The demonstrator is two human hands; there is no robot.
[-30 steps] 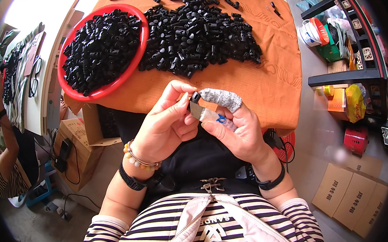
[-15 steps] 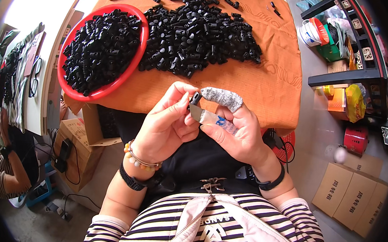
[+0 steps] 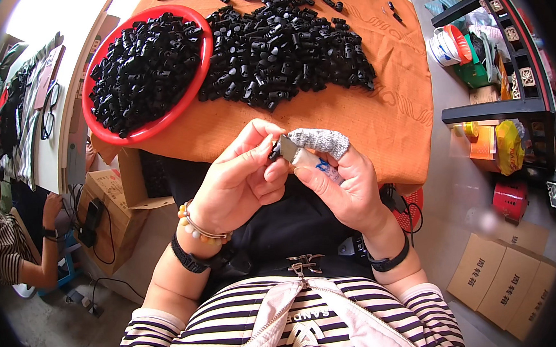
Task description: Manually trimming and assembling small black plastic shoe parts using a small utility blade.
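Both hands meet above the lap, just short of the table (image 3: 377,121) edge, so the work sits close under the eyes and near the supply. The left hand (image 3: 240,182) is curled nearly closed: thumb and forefinger pinch a small black part (image 3: 276,150) at its tip, the other fingers folded loosely beneath. The right hand (image 3: 343,182) is also mostly closed, gripping a short blade-like tool (image 3: 303,157) with a pale body marked in blue. Its forefinger wears a grey knitted sleeve (image 3: 321,141) — probably a guard, since that finger lies along the top of the tool. Tool tip and part touch between the two hands; what exactly happens at the contact is too small to tell.

Both wrists are bent inward, forearms rising from the lower edge; the left carries a bead bracelet and a dark band, the right a dark band.

On the orange cloth, a red basin (image 3: 104,131) holds many like black parts, and a loose pile (image 3: 282,44) lies just beside it — two stocks apparently kept apart. Another person (image 3: 12,237) sits at far left.
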